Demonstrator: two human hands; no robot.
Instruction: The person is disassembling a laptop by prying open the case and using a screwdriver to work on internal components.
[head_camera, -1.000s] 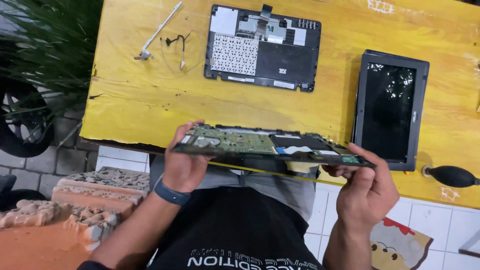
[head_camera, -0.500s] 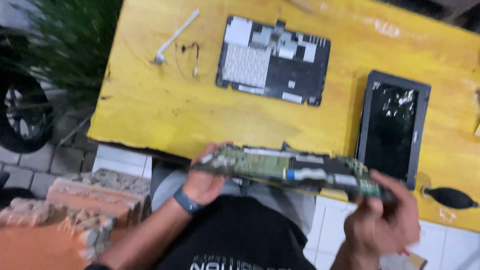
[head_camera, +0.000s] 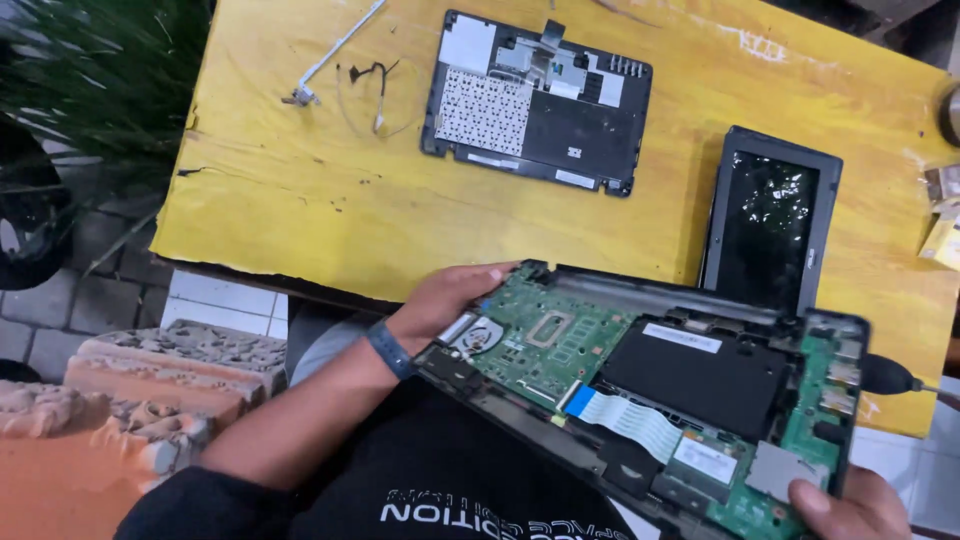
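Both hands' grip is closed on the opened laptop base (head_camera: 650, 390), tilted over the lap: left hand (head_camera: 445, 300) at nine o'clock, right hand (head_camera: 845, 505) at five. Beyond, a worn yellow bench (head_camera: 300, 190) carries a keyboard panel (head_camera: 535, 100) and screen panel (head_camera: 770, 215); paving bricks (head_camera: 140, 370) lie left.

Laptop base (head_camera: 650, 390): cover off, internals exposed, black shell. Green board across left and right ends, round fan at left corner, black flat battery in centre, white ribbon cable along near edge. Held off desk over lap, tilted, face up toward camera. Left hand (head_camera: 445, 300) grips left end; right hand (head_camera: 850, 505) grips near right corner.
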